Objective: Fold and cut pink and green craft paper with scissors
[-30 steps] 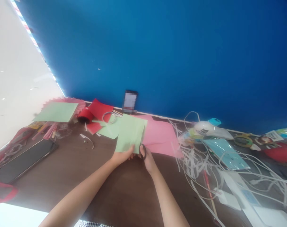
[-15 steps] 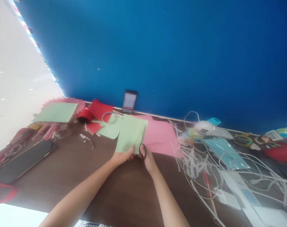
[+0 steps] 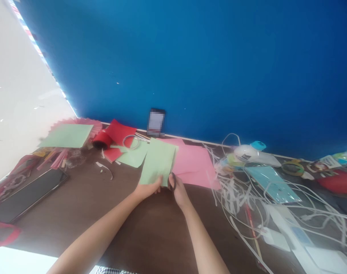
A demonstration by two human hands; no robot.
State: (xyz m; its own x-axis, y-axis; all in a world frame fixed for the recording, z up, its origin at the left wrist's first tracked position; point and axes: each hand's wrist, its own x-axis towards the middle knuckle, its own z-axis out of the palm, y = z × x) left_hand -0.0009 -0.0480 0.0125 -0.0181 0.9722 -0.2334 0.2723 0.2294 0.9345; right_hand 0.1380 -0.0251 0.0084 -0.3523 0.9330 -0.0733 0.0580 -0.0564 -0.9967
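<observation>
My left hand [image 3: 149,188] grips the lower edge of a light green sheet of paper [image 3: 158,159], thumb on top and fingers underneath. Closed around the dark handle of a pair of scissors [image 3: 173,181] is my right hand [image 3: 179,192], at the sheet's lower right corner. The blades are hidden by the paper. Pink paper [image 3: 194,163] lies behind and to the right of the held sheet. More green paper [image 3: 133,156] is on the desk to its left.
A phone [image 3: 30,194] lies at the left. Red paper [image 3: 120,133], a red tape roll [image 3: 101,140] and a clear ring of tape [image 3: 131,142] sit at the back left. White paper strips [image 3: 233,196], cables and a power strip [image 3: 293,232] crowd the right. A blue wall [image 3: 204,68] rises behind.
Both hands, the green paper and the scissors stay in almost the same place. The whole view has shifted very slightly.
</observation>
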